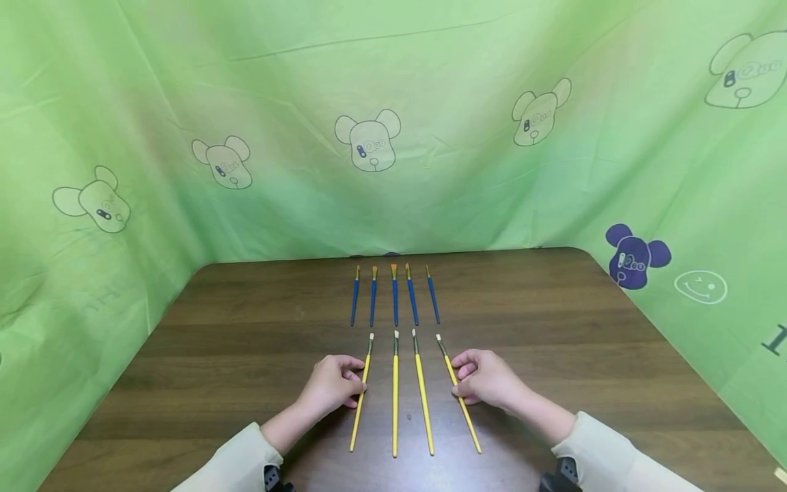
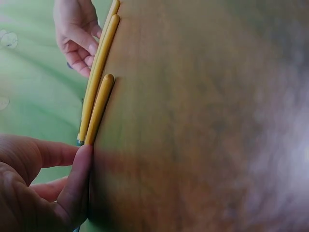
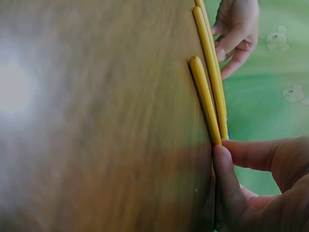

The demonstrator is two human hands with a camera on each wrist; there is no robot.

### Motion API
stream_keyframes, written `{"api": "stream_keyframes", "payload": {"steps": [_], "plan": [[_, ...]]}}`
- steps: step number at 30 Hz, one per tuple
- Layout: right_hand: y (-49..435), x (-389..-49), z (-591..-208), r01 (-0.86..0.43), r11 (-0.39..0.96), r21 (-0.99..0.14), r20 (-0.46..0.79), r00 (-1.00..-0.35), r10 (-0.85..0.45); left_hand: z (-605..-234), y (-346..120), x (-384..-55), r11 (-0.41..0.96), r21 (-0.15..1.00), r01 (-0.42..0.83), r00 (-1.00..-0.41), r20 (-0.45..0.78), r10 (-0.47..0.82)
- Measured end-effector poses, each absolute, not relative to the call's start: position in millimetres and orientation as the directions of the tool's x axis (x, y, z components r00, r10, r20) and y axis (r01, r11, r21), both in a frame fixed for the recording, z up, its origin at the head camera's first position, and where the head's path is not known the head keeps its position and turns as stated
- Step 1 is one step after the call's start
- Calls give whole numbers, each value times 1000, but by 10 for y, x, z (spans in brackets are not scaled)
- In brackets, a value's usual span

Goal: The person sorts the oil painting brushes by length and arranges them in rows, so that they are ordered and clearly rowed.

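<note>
Yellow-handled paintbrushes with pale bristles lie in a row on the brown table, tips pointing away. My left hand (image 1: 330, 384) pinches the leftmost yellow paintbrush (image 1: 357, 422) between thumb and fingers, partway along its handle. At the other end of the row, my right hand (image 1: 490, 380) holds the rightmost yellow paintbrush (image 1: 470, 427) the same way; this one slants, tip toward the left. Between them lie two more, a left inner paintbrush (image 1: 395, 403) and a right inner paintbrush (image 1: 423, 403). Both wrist views show thumb and fingertip meeting at the handle.
Farther back, several blue-handled paintbrushes, among them a middle one (image 1: 395, 301), form a second row with golden-brown bristles. The wooden table (image 1: 246, 328) ends at a green printed cloth (image 1: 443, 198) hanging behind and at the sides.
</note>
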State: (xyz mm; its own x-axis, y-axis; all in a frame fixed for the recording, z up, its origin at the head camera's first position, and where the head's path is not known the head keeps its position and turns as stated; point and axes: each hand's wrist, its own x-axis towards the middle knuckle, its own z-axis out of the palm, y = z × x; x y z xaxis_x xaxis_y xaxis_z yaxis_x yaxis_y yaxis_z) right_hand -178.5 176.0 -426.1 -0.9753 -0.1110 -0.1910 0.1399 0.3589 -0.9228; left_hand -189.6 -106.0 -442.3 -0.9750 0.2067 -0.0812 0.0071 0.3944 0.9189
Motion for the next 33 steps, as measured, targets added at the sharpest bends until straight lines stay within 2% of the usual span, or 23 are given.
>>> {"api": "stream_keyframes", "payload": {"steps": [7,33], "plan": [[1742,-1778,-4270,144,357,-923,-181,-981,-72,-4409,-1030,-1859,406,912,52,-978,-36,206],[1723,-1759,-4314,138,367,-920,-160,-987,-30,-4425,-1010,-1810,402,914,62,-979,-23,204]]}}
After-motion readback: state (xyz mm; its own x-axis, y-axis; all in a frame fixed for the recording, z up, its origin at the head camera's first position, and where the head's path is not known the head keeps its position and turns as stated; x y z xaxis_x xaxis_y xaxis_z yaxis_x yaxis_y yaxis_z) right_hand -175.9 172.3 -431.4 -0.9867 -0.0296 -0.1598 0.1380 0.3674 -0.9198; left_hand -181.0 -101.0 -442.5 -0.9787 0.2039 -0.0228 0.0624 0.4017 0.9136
